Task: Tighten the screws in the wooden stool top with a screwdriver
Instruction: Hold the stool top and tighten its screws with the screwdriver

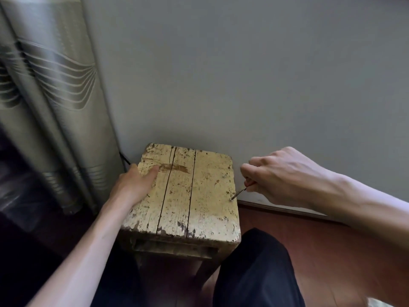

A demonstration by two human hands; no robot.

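A worn wooden stool top [199, 209] with peeling pale paint and two long cracks stands against the wall. My left hand [132, 185] lies flat on its left edge, thumb on the top surface. My right hand [274, 173] is closed around a screwdriver [240, 192]; only the thin metal shaft shows below the fist. The shaft slants down to the left, and its tip meets a screw [232, 198] near the stool top's right edge. The handle is hidden inside the fist.
A grey wall [243, 74] rises right behind the stool, with a baseboard [287, 210] at floor level. A striped curtain [51, 96] hangs at the left. Reddish wood floor [332, 262] lies at the right. My dark-trousered knee [259, 267] sits below the stool's front right corner.
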